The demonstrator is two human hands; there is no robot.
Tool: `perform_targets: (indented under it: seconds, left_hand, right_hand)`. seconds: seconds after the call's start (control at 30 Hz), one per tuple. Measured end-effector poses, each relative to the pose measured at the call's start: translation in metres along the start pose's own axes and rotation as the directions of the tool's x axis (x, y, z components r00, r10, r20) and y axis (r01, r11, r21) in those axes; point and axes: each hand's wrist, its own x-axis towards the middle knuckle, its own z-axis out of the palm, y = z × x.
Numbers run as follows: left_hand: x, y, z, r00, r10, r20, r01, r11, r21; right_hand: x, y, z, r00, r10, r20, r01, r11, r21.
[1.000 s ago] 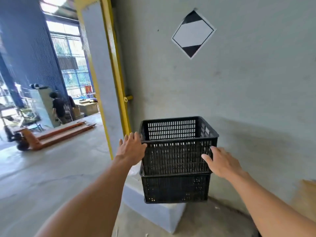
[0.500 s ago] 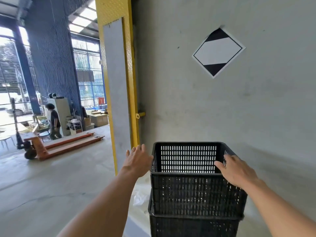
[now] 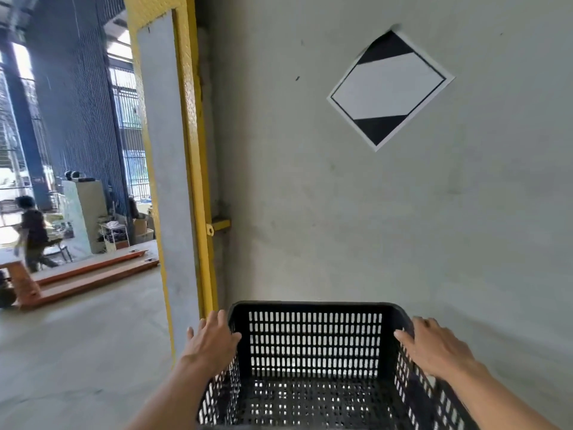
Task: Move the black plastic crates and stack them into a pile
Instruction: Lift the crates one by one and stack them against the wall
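1. A black perforated plastic crate was seen low in the view, close against a grey concrete wall.
2. The left hand was laid spread against its left rim.
3. The right hand was spread flat on the right rim.

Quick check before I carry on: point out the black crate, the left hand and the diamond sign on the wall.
black crate (image 3: 314, 339), head view: inner face of its slotted far wall.
left hand (image 3: 210, 339), head view: back of the hand, at the crate's left rim.
diamond sign (image 3: 389, 88), head view: its white middle band.
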Motion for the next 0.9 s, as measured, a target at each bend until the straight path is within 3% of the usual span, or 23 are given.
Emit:
perform_targets:
  seconds: [0.27, 0.43, 0.57, 0.9]
  left_hand:
    - [0.024, -0.012, 0.053, 0.959, -0.159, 0.236, 0.157, 0.987, 0.027]
    - [0.028, -0.022, 0.067, 0.984, -0.126, 0.123, 0.12, 0.992, 0.049]
    - [0.028, -0.02, 0.061, 0.977, -0.151, 0.148, 0.159, 0.987, -0.04]
    - [0.003, -0.012, -0.001, 0.996, -0.043, 0.079, 0.053, 0.992, -0.118]
  right_hand:
    - [0.044, 0.009, 0.033, 0.993, 0.031, 0.117, -0.032, 0.999, 0.009]
    - [0.047, 0.012, 0.054, 0.988, 0.038, 0.149, -0.04, 0.999, 0.012]
    - [0.042, 0.017, 0.05, 0.991, 0.058, 0.117, -0.062, 0.998, 0.031]
    - [-0.023, 0.02, 0.008, 0.993, 0.12, -0.005, -0.12, 0.991, 0.06]
